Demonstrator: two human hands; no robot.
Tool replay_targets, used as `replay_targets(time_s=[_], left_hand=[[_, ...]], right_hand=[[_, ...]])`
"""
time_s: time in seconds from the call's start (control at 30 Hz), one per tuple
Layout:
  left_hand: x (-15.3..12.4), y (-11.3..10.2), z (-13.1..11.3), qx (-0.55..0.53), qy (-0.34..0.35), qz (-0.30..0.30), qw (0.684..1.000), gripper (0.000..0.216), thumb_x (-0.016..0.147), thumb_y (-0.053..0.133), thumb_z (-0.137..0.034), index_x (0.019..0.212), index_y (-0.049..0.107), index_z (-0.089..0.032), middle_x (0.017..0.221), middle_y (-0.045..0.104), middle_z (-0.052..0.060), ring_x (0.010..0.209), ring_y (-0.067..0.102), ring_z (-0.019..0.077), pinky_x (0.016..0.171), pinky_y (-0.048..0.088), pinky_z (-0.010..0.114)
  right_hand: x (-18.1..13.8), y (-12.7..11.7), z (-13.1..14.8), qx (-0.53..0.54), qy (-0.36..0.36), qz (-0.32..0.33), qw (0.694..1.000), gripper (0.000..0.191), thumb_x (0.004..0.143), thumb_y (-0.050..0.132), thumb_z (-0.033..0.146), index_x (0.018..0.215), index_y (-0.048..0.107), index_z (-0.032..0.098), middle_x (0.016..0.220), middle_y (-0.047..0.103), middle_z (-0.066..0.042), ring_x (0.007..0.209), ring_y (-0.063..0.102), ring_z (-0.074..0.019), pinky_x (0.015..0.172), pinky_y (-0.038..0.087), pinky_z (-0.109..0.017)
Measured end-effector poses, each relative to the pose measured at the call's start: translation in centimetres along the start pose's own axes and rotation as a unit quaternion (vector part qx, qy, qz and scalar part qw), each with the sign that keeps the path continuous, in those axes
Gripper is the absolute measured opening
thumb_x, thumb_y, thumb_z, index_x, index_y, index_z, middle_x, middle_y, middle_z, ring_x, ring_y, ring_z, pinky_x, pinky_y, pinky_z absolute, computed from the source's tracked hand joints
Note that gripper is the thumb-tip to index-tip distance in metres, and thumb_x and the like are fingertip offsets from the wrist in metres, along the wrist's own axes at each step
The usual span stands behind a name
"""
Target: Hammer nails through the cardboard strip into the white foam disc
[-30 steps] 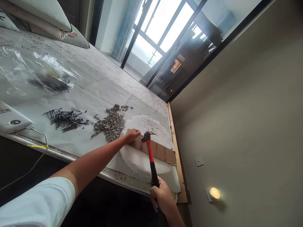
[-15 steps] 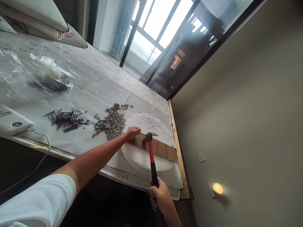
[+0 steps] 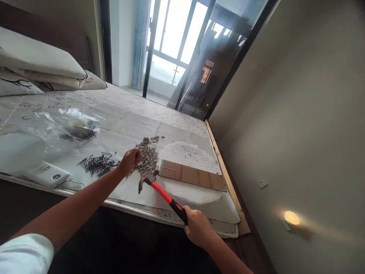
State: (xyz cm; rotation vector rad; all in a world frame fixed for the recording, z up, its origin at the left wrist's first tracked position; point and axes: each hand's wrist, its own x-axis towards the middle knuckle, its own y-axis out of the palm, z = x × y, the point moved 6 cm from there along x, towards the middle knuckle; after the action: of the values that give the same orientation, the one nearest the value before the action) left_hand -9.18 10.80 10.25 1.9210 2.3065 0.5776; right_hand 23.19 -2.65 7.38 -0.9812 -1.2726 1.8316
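A bedroom: a mattress [image 3: 128, 114] under a pale printed cover fills the left and middle. Tall windows [image 3: 171, 34] stand at the far end and a plain wall runs down the right, with a small lit night light [image 3: 291, 217] low on it. Pillows [image 3: 40, 64] are stacked at the far left.

The right hand [image 3: 198, 228], at the near edge of the mattress, is clenched round the black end of a hammer [image 3: 164, 196] with a red and black handle. The tool slants up and to the left, its steel head just above the cover, near the left end of a wooden strip [image 3: 194, 176]. That strip lies flat across a round white foam slab [image 3: 188, 192] and has rows of small dots, perhaps holes or nail heads, at its left end.

The left hand [image 3: 130, 160] reaches in from the left, fingers curled shut. It sits between a heap of dark nails [image 3: 98, 164] on its left and a pile of grey gravel [image 3: 148, 156] on its right, touching the gravel's edge. Whether it holds anything cannot be made out.

Further left, a white power bank [image 3: 47, 174] with a cable lies at the near edge. A crumpled clear plastic bag [image 3: 76, 127] rests beyond the nails.
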Motion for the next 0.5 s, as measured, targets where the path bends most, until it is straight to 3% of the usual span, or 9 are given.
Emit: replay_targets(time_s=[0.1,0.2,0.37,0.5], left_hand=[[-2.6,-1.3,-0.6,0.077,0.015,-0.013,0.997,0.04,0.079,0.047,-0.036,0.044,0.039,-0.018,0.038,0.032,-0.004,0.037,0.027,0.0067,0.039,0.02,0.022],[-4.3,-1.8,-0.1,0.121,0.025,-0.03,0.992,0.038,0.078,0.047,-0.034,0.044,0.039,-0.018,0.039,0.032,-0.004,0.038,0.027,0.0071,0.04,0.022,0.022],[-5.9,-1.2,1.9,0.143,0.015,-0.028,0.989,0.036,0.077,0.045,-0.037,0.047,0.038,-0.019,0.044,0.033,-0.004,0.04,0.027,0.0073,0.041,0.022,0.022],[-6.5,-0.1,3.3,0.164,0.017,-0.043,0.985,0.034,0.076,0.046,-0.038,0.05,0.037,-0.019,0.046,0.033,-0.005,0.043,0.028,0.0075,0.043,0.025,0.022]], right_hand=[[2.9,1.7,1.9,-0.086,-0.047,0.025,0.995,0.031,0.071,0.049,0.013,0.102,0.051,0.018,0.085,0.067,-0.008,0.076,0.063,-0.0225,0.058,0.036,-0.026],[5.5,3.3,2.5,-0.098,-0.062,0.034,0.993,0.03,0.073,0.049,0.013,0.102,0.053,0.017,0.09,0.068,-0.011,0.08,0.064,-0.0241,0.062,0.039,-0.027],[7.4,5.9,1.3,-0.104,-0.064,0.049,0.991,0.032,0.071,0.051,0.01,0.103,0.056,0.014,0.091,0.068,-0.015,0.085,0.064,-0.0274,0.067,0.043,-0.031],[7.5,7.5,-0.2,-0.101,-0.047,0.055,0.992,0.037,0.076,0.053,0.016,0.114,0.052,0.016,0.091,0.069,-0.013,0.078,0.065,-0.0264,0.061,0.045,-0.031]])
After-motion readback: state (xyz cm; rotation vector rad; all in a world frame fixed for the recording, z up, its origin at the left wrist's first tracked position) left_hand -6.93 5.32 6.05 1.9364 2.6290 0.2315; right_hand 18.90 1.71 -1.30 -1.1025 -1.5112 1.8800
